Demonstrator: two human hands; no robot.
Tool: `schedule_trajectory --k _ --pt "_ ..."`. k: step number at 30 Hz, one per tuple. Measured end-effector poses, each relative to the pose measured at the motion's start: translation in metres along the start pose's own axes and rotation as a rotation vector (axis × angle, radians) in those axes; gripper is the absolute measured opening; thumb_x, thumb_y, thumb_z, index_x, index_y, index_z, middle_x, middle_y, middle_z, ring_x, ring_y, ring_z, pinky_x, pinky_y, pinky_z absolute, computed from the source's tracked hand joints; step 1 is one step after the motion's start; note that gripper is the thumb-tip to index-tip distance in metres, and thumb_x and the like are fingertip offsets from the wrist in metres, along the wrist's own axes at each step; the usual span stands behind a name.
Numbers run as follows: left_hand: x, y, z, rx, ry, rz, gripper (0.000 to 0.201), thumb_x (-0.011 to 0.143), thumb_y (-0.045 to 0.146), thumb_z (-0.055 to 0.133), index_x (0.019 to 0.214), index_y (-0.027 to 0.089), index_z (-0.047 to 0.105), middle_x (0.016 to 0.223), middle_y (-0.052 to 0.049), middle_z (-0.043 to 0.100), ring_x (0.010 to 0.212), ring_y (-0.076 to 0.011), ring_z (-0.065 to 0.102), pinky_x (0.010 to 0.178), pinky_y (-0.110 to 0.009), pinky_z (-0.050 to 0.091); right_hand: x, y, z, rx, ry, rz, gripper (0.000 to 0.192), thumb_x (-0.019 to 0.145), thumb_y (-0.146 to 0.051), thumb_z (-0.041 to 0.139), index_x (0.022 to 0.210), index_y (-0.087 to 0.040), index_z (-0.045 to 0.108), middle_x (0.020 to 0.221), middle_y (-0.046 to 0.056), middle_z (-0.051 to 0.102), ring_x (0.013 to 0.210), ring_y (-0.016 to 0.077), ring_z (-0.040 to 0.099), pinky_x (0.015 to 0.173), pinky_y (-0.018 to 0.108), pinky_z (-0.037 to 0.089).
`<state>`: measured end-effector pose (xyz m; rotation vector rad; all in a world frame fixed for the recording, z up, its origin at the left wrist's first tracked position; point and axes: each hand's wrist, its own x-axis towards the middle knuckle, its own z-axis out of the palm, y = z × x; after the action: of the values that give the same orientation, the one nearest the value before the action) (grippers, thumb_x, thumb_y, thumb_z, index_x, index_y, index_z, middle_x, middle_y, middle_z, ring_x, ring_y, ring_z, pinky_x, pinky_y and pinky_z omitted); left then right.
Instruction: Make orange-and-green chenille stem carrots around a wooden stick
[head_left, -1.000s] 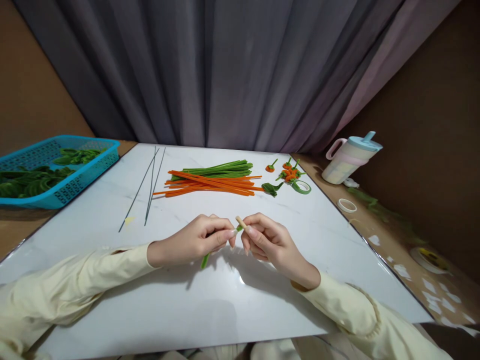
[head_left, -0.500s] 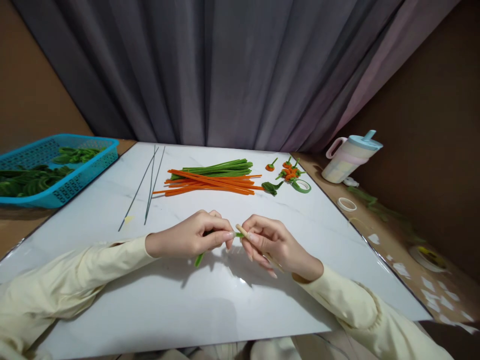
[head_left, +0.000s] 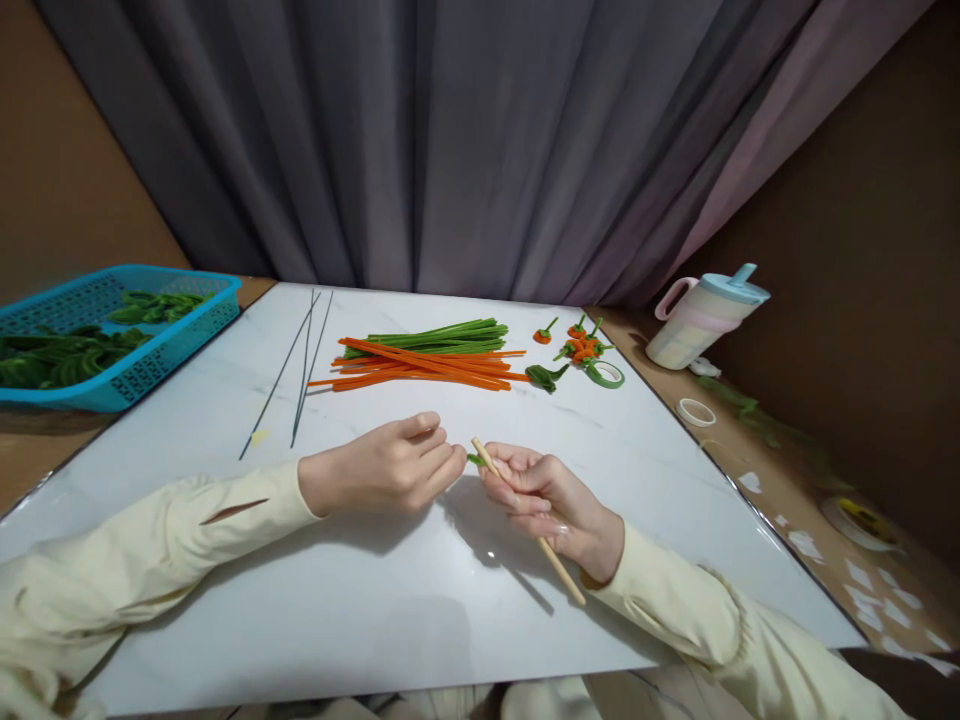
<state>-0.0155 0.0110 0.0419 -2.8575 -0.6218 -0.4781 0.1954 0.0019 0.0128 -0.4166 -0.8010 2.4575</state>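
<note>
A blue basket (head_left: 180, 347) holds leaves (head_left: 71, 357); beside it, wires (head_left: 280, 375) lie on the white surface (head_left: 300, 590). The left hand (head_left: 390, 467) is curled, fingertips hidden; whether it grips anything I cannot tell. Beyond lie green stems (head_left: 450, 337) and orange stems (head_left: 427, 367). A green strip (head_left: 475, 459) pokes out beside the stick (head_left: 562, 573), which the right hand (head_left: 551, 500) grasps, slanted, above the surface.
</note>
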Motion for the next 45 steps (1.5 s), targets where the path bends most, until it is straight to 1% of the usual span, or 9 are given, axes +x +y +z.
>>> schedule_trajectory --k 3,7,10,16,21,26,31,38,45 --pt "-0.001 -0.002 0.002 -0.196 -0.086 -0.131 0.030 0.090 0.018 0.033 0.072 0.020 0.056 0.057 -0.001 0.039 0.055 -0.0168 0.034 0.071 -0.030 0.036 0.000 0.001 0.001 0.003 0.031 0.004 0.007 0.072 -0.005 0.056 0.074 -0.011 0.052 0.056 -0.006 0.043 0.034 -0.0008 0.010 0.027 0.006 0.022" --pt "-0.001 -0.002 0.004 -0.387 -0.006 -0.204 0.023 0.086 0.019 0.039 0.070 0.019 0.056 0.057 0.000 0.040 0.055 -0.0152 0.033 0.082 -0.036 0.034 0.001 -0.005 0.004 -0.100 0.128 0.014 0.007 0.078 -0.012 0.057 0.074 -0.011 0.051 0.059 -0.004 0.048 0.036 0.0001 0.015 0.029 0.009 0.021" --pt "0.001 0.001 0.002 -0.539 0.041 -0.277 0.025 0.087 0.020 0.038 0.071 0.017 0.057 0.057 0.001 0.045 0.054 -0.0127 0.033 0.085 -0.038 0.031 0.000 -0.014 0.004 -0.296 0.207 -0.092 0.013 0.081 -0.018 0.058 0.090 -0.014 0.052 0.067 0.000 0.057 0.039 0.0013 0.020 0.032 0.011 0.019" --pt "0.004 0.006 -0.005 -1.618 -0.126 -0.672 0.025 0.090 0.033 0.044 0.073 0.015 0.051 0.048 0.007 0.030 0.045 -0.0085 0.030 0.050 -0.023 0.028 -0.012 -0.019 0.007 -0.891 0.265 -0.534 0.026 0.090 -0.031 0.053 0.112 -0.017 0.049 0.070 0.001 0.061 0.043 0.0057 0.034 0.040 0.019 0.028" --pt "0.004 0.009 -0.003 -2.141 -0.135 -0.664 0.022 0.084 0.023 0.052 0.064 0.014 0.045 0.046 0.008 0.020 0.043 -0.0072 0.026 0.045 -0.020 0.020 -0.018 -0.009 0.013 -1.476 0.230 -0.739 0.033 0.092 -0.020 0.047 0.125 -0.018 0.044 0.081 0.006 0.067 0.063 0.0131 0.058 0.054 0.023 0.044" --pt "0.005 0.017 -0.004 -2.240 -0.266 -0.644 0.024 0.083 0.025 0.054 0.063 0.014 0.045 0.044 0.007 0.022 0.042 -0.0072 0.026 0.044 -0.021 0.021 -0.016 -0.002 0.013 -1.654 0.154 -0.860 0.038 0.092 -0.014 0.045 0.129 -0.020 0.042 0.081 0.004 0.067 0.058 0.0112 0.058 0.055 0.021 0.047" --pt "0.006 0.020 -0.005 -2.212 -0.271 -0.636 0.026 0.083 0.026 0.054 0.061 0.014 0.044 0.043 0.007 0.021 0.041 -0.0072 0.027 0.046 -0.022 0.019 -0.016 0.001 0.013 -1.680 0.112 -0.942 0.034 0.092 -0.013 0.042 0.125 -0.020 0.048 0.097 0.008 0.067 0.074 0.0152 0.065 0.062 0.024 0.052" --pt "0.003 0.021 0.000 -2.274 -0.292 -0.652 0.018 0.081 0.024 0.055 0.068 0.014 0.049 0.045 0.008 0.022 0.043 -0.0074 0.025 0.045 -0.022 0.018 -0.017 0.001 0.013 -1.752 0.105 -0.885 0.024 0.095 -0.014 0.037 0.115 -0.020 0.048 0.091 0.007 0.067 0.076 0.0147 0.064 0.064 0.023 0.050" --pt "0.005 0.018 -0.004 -2.130 -0.289 -0.781 0.017 0.083 0.024 0.056 0.071 0.012 0.056 0.046 0.008 0.025 0.044 -0.0073 0.027 0.047 -0.023 0.022 -0.019 -0.004 0.012 -1.769 0.146 -0.750 0.018 0.093 -0.016 0.033 0.099 -0.018 0.050 0.072 0.004 0.060 0.056 0.0119 0.052 0.052 0.022 0.040"
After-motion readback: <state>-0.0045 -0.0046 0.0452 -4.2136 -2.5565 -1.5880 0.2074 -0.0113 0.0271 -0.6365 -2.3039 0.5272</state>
